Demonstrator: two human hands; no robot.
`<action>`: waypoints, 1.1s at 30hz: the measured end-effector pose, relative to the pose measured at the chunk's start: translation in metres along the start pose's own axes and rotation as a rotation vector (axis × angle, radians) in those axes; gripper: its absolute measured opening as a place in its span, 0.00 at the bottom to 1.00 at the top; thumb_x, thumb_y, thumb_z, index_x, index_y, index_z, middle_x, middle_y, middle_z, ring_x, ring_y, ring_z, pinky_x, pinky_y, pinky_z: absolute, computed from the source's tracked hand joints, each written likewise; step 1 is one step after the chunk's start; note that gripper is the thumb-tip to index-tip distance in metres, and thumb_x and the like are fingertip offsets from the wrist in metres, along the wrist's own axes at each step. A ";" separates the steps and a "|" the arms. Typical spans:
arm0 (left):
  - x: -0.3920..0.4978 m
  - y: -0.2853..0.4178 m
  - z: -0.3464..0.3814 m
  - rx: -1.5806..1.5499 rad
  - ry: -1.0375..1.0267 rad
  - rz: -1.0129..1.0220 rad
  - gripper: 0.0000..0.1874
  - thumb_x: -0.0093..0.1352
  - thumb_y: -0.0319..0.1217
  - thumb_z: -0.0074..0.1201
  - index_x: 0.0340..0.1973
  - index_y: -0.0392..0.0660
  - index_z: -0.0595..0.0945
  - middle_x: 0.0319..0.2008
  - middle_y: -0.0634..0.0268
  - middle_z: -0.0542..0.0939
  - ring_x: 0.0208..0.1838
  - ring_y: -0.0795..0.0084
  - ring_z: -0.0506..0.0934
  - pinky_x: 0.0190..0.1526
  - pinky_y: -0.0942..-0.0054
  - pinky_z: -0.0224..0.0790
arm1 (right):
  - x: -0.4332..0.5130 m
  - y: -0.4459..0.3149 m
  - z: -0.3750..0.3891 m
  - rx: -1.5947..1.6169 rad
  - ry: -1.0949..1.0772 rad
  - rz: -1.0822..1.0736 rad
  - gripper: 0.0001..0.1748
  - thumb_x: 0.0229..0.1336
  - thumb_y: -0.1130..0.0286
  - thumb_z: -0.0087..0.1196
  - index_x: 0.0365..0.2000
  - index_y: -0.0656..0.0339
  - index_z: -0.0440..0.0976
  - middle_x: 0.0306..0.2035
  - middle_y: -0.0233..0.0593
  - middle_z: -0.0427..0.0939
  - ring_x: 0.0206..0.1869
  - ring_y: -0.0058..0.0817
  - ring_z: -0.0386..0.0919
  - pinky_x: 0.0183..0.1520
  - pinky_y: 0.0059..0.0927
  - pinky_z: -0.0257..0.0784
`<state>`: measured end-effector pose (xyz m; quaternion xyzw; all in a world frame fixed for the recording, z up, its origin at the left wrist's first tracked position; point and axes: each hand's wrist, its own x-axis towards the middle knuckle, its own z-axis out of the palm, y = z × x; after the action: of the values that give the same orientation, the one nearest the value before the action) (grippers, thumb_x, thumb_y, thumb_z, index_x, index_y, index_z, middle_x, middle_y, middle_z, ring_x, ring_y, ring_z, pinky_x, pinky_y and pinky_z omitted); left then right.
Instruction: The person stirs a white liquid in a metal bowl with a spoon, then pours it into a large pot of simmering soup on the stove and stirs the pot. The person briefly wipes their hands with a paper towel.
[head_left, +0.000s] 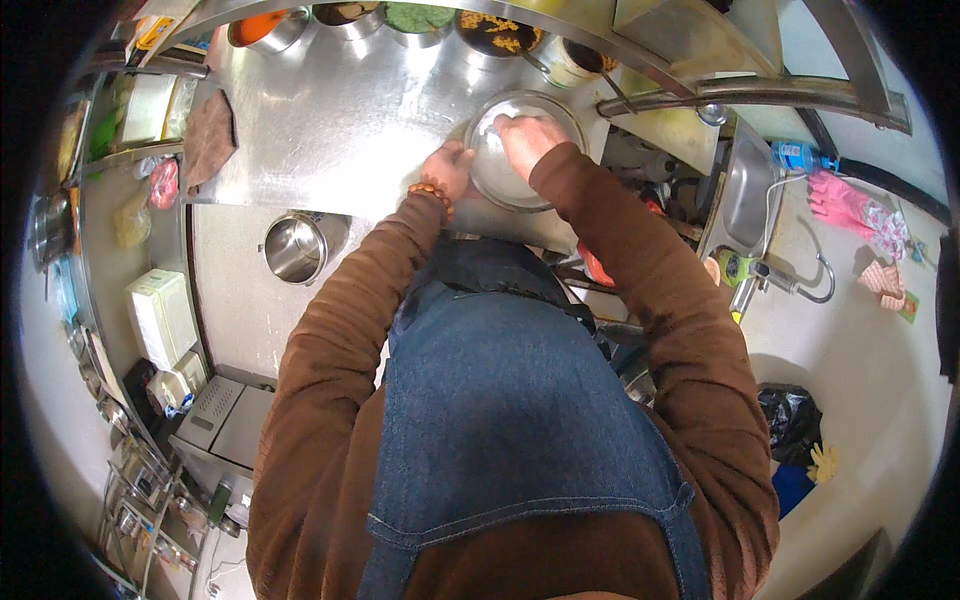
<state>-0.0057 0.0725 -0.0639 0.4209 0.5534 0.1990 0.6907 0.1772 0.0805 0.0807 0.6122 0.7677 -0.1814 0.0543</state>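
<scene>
A round bowl (517, 196) with a pale interior sits near the front right edge of the stainless steel counter (322, 127). My right hand (531, 141) reaches over its rim from the right, fingers bent down inside. Something small and pale shows at those fingertips, but I cannot make out what it is. Close against the bowl's left side is my left hand (448, 166), its fingers curled and a beaded bracelet (433, 192) on the wrist. Whether it grips the rim or only touches it is hidden.
Along the counter's back stand metal pots, one with orange contents (255, 28), one with green (418, 16), and a dark pot (500, 34). A brown cloth (211, 142) lies left. Below is a steel bucket (295, 247); a sink (752, 191) is right.
</scene>
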 end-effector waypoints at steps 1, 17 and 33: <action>-0.004 0.005 0.000 -0.023 -0.015 -0.017 0.13 0.79 0.34 0.50 0.50 0.37 0.75 0.40 0.60 0.80 0.35 0.69 0.83 0.34 0.63 0.88 | 0.004 0.002 -0.002 0.008 0.005 0.048 0.13 0.64 0.72 0.47 0.45 0.65 0.76 0.37 0.57 0.85 0.43 0.50 0.85 0.47 0.49 0.80; -0.018 0.023 0.010 -0.141 0.038 -0.059 0.15 0.78 0.33 0.49 0.53 0.35 0.76 0.39 0.59 0.81 0.31 0.69 0.82 0.30 0.65 0.88 | -0.053 0.073 0.033 0.087 0.097 0.715 0.15 0.62 0.63 0.53 0.33 0.64 0.82 0.39 0.56 0.84 0.44 0.56 0.83 0.52 0.51 0.78; -0.010 0.012 0.006 -0.109 0.033 -0.089 0.17 0.77 0.34 0.51 0.55 0.34 0.76 0.45 0.54 0.81 0.36 0.64 0.84 0.33 0.64 0.88 | -0.032 0.091 0.012 -0.070 0.223 -0.197 0.18 0.60 0.74 0.50 0.49 0.52 0.79 0.37 0.45 0.79 0.42 0.47 0.80 0.46 0.46 0.76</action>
<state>-0.0013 0.0697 -0.0482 0.3545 0.5710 0.2048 0.7115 0.2706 0.0636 0.0597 0.5480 0.8312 -0.0896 -0.0280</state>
